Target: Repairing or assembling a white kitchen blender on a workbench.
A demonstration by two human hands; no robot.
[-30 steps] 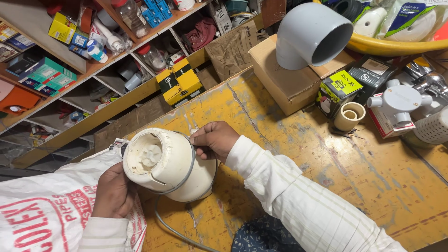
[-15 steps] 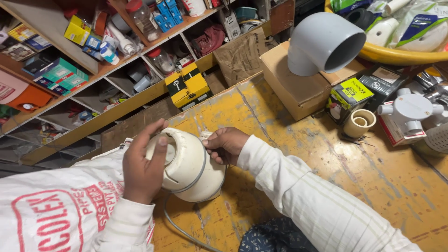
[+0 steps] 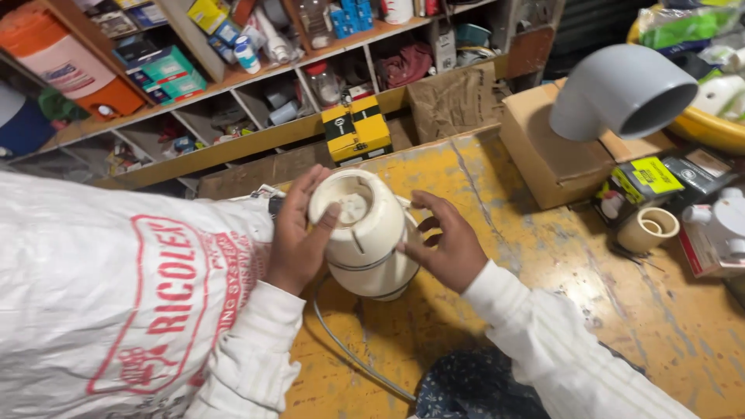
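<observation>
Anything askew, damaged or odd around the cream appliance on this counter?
Nothing looks broken. The cream appliance is tipped on its side between the left hand and right hand, its cord trailing loose across the worn, scuffed yellow counter. A grey pipe elbow perches on a cardboard box.

Warm, fairly bright light falling evenly over yellow bench [image 3: 543, 264]. Soft shadow pooling under cream jug [image 3: 365, 233]. White sack [image 3: 101, 295] glaring slightly. Shelves [image 3: 256, 77] bending at edges, perhaps lens distortion. Far corners looking softer.
</observation>
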